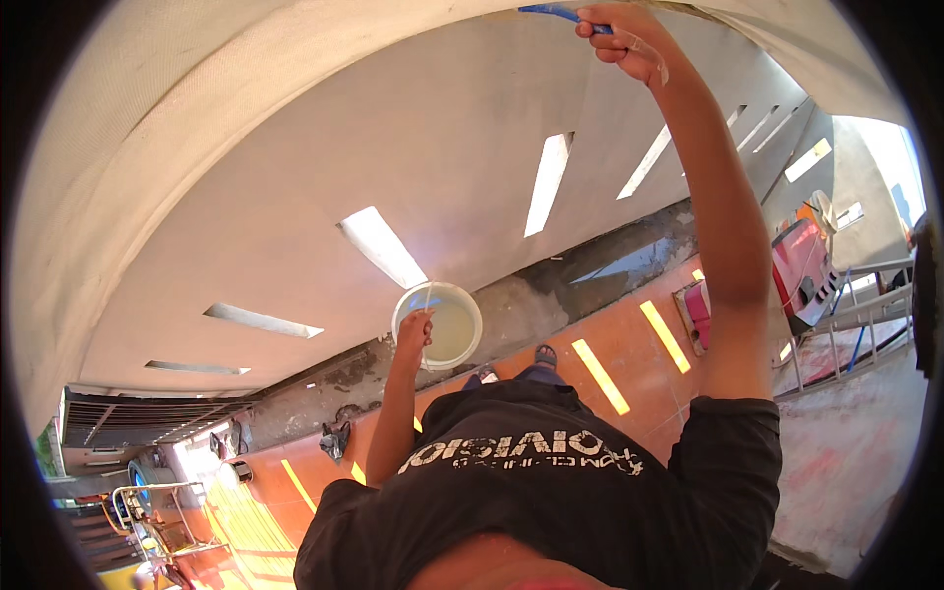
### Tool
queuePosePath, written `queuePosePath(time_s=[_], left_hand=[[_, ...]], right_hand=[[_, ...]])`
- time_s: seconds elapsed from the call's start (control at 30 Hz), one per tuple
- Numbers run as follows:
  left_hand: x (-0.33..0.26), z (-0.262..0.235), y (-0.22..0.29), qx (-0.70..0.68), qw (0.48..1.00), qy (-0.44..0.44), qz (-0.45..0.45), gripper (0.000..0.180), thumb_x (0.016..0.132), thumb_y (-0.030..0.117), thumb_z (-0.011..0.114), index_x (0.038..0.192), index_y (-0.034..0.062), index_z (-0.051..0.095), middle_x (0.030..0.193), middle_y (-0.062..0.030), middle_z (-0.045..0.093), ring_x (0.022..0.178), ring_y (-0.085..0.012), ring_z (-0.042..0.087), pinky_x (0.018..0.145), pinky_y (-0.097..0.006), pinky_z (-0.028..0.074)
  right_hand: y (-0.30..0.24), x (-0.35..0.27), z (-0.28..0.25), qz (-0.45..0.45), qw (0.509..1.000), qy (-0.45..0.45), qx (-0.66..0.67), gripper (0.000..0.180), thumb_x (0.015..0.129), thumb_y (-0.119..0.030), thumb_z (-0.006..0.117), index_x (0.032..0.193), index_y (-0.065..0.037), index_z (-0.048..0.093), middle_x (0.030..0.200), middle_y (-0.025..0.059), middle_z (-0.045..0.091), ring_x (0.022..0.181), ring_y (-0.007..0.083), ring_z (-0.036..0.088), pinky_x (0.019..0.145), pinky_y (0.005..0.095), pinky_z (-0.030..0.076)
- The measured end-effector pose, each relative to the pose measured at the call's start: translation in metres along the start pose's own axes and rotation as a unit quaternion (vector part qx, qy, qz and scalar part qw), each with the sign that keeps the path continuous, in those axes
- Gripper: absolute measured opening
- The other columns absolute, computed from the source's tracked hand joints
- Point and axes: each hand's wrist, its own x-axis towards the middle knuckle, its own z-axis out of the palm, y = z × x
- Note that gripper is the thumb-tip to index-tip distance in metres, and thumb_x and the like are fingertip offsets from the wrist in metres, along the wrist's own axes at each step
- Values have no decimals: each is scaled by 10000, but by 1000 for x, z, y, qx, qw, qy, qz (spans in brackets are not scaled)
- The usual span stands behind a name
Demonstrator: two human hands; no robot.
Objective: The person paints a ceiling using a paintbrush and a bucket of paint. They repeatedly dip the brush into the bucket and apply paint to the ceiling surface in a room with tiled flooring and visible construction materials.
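My right hand (626, 41) is raised high against the wall's upper part, its fingers wrapped round a blue-handled tool (560, 12). The tool's working end is cut off or hidden at the top, so its kind cannot be made out. Whitish smears mark the wrist. Lower down, my left hand (417, 329) grips the thin handle of a white bucket (476, 324). Pale, cloudy liquid stands in the bucket, with a bluish patch near the hand.
A pale wall (462, 147) with narrow slanted openings runs alongside me. Below lie a wet grey strip (610, 270) and orange floor tiles (551, 408). Right are a red machine (801, 265) and a metal ladder (865, 310); a dark bag (334, 440) and a metal frame (167, 521) are left.
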Motion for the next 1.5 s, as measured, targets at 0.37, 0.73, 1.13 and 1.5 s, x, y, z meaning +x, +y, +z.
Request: queuePosePath(time_s=[0.37,0.73,1.13,1.5], left_hand=[[20,1,4,-19,1000,-4,2,161,959,247,658,905,105,604,633,59,432,512,-38,390,444,-214,324],[21,2,8,10,1000,-8,-5,169,966,253,647,926,93,611,645,56,433,525,-35,385,470,-211,333],[18,1,9,4,1000,4,-19,168,959,251,651,972,86,625,640,57,423,521,-33,381,458,-207,325],[20,7,6,25,999,-6,-20,174,956,255,659,947,87,615,640,53,428,520,-39,381,457,-213,325]], right_hand=[[158,-54,62,14,970,240,-40,353,992,-76,542,1332,-9,613,716,25,550,438,47,332,405,248,230],[104,-47,96,51,988,145,-11,336,971,-67,550,1280,47,617,743,41,566,443,44,328,424,241,245],[325,-79,97,123,952,256,-112,308,967,-74,550,1244,-42,681,664,-1,540,465,76,397,416,290,301],[158,-48,47,-29,964,262,20,351,961,-38,568,1294,64,610,699,37,559,473,59,370,425,235,254]])
